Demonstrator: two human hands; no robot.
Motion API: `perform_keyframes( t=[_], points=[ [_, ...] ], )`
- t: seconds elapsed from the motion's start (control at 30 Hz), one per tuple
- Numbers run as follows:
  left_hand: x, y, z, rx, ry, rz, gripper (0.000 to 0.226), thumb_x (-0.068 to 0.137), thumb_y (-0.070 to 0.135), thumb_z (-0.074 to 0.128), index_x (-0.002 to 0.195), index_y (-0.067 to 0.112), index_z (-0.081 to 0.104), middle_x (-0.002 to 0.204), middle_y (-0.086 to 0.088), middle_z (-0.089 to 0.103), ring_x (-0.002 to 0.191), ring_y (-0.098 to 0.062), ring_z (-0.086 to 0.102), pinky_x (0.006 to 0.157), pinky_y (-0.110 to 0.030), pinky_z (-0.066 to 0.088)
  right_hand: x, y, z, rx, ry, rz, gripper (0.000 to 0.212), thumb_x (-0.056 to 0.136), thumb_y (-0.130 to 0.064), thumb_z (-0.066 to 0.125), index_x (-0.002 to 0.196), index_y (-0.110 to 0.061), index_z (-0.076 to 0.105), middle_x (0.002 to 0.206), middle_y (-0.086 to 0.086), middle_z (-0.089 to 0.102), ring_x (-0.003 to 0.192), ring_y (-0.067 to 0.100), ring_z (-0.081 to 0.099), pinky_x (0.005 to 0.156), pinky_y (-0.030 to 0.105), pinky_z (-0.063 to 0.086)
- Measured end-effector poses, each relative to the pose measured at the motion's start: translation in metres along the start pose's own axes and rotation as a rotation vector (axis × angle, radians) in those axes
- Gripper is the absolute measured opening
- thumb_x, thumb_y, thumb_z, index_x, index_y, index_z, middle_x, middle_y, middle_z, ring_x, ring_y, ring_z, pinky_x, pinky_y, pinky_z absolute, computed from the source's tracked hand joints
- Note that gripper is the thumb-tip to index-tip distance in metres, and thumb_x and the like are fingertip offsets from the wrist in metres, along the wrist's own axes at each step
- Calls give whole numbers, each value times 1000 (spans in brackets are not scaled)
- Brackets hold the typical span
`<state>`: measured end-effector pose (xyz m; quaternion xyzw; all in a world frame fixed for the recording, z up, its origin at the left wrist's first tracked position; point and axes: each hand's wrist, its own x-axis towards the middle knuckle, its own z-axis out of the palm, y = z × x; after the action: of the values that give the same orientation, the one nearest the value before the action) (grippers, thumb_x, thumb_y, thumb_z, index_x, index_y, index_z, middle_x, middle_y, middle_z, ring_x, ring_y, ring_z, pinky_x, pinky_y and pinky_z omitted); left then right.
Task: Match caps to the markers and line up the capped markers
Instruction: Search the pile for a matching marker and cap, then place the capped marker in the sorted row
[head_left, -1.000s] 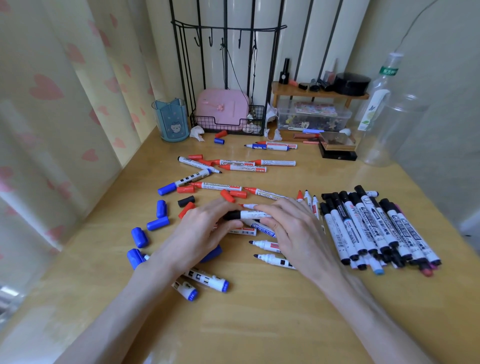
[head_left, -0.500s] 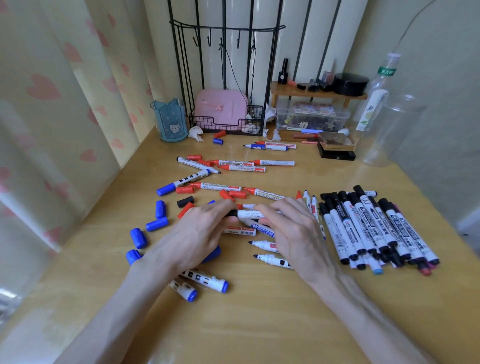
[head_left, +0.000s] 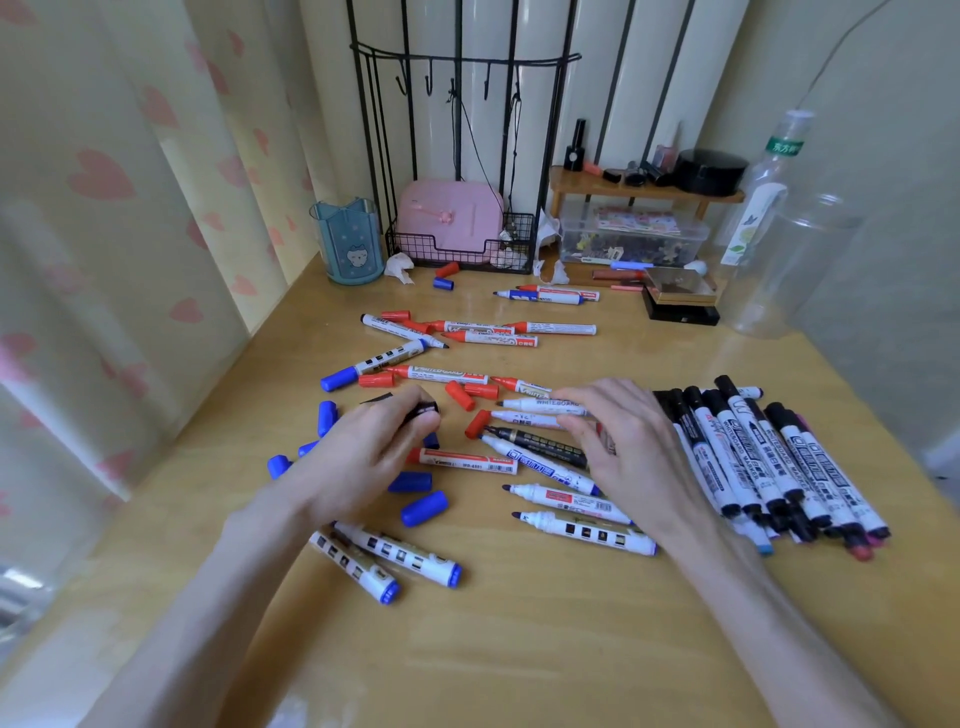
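Observation:
My left hand (head_left: 363, 457) is closed around a black cap (head_left: 423, 410) just left of the loose marker pile. My right hand (head_left: 634, 452) lies with fingers spread over uncapped markers. Its index finger rests on a white whiteboard marker (head_left: 535, 404) and its thumb touches a black-bodied uncapped marker (head_left: 535, 441). To the right, several black-capped markers (head_left: 753, 452) lie side by side in a row. Loose blue caps (head_left: 423, 508) and red caps (head_left: 460, 395) are scattered around my left hand. Two blue-ended markers (head_left: 400, 556) lie near my left wrist.
More red and blue markers (head_left: 488, 338) lie further back on the wooden table (head_left: 519, 649). Along the back stand a blue pen cup (head_left: 345, 244), a black wire rack with a pink box (head_left: 452, 218), a small wooden shelf (head_left: 644, 189) and clear plastic bottles (head_left: 779, 249).
Both hands held one black-capped white marker together. Now they have parted: the black cap is in my left hand and the white marker lies uncapped under my right fingers.

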<state>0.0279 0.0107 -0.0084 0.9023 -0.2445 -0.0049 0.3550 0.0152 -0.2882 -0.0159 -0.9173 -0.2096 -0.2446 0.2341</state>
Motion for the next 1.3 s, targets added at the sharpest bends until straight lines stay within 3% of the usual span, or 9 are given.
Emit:
perform_keyframes(
  t=[0.17,0.3,0.47,0.63,0.83,0.97,1.07,1.17,1.3],
  points=[
    [-1,-17,-6,68,168,0,11,108,33,51,108,27,60,93,12,64,85,-12,58,70,-24,45,-3,-10,-1,45,-60,88,26,94,-26,74,119,-20,76,99,-8,58,95,13,55,90,31,45],
    [1,-21,-4,102,227,11,8,105,24,60,112,23,64,101,15,66,92,-5,59,73,-13,42,-4,-31,2,148,-196,73,27,89,-33,79,117,-31,76,82,-17,57,79,0,50,81,23,38],
    [4,-28,1,140,211,16,11,104,29,61,113,25,66,101,20,64,91,3,58,73,-12,41,-10,-57,10,145,-308,35,37,86,-41,74,123,-41,68,76,-17,59,72,-5,48,74,14,35],
    [4,-27,0,146,220,24,12,103,30,63,114,27,67,102,20,66,93,7,58,73,-10,40,-16,-65,19,86,-353,-1,39,83,-44,65,121,-41,61,69,-14,59,71,9,51,83,29,47],
    [4,-26,0,149,219,31,17,104,38,59,113,27,68,100,18,65,91,2,57,74,-14,41,-11,-66,18,112,-247,47,23,88,-47,63,108,-36,68,65,-10,54,66,10,51,66,30,48],
    [4,-24,-2,149,233,38,21,104,39,57,114,25,69,101,15,67,90,-6,59,76,-21,45,11,-43,8,374,-162,226,18,103,-33,54,103,-28,72,69,-3,61,56,10,49,59,34,47],
    [4,-24,-1,160,242,37,22,103,39,58,115,25,69,101,15,67,90,-7,59,76,-27,48,26,-21,-4,521,-142,350,27,109,-29,48,106,-27,75,77,0,66,66,22,57,65,41,49],
    [4,-24,-1,157,265,29,18,103,38,59,113,27,69,97,20,64,88,-2,58,72,-18,43,39,-4,-8,602,-155,370,28,109,-28,48,106,-23,75,83,2,71,80,20,64,79,36,53],
    [5,-28,-2,175,321,-4,16,102,38,62,112,30,71,94,24,63,86,1,58,67,-18,39,60,2,4,571,-174,293,18,99,-12,65,108,-21,78,89,-3,73,82,14,65,79,31,55]
  ],
)
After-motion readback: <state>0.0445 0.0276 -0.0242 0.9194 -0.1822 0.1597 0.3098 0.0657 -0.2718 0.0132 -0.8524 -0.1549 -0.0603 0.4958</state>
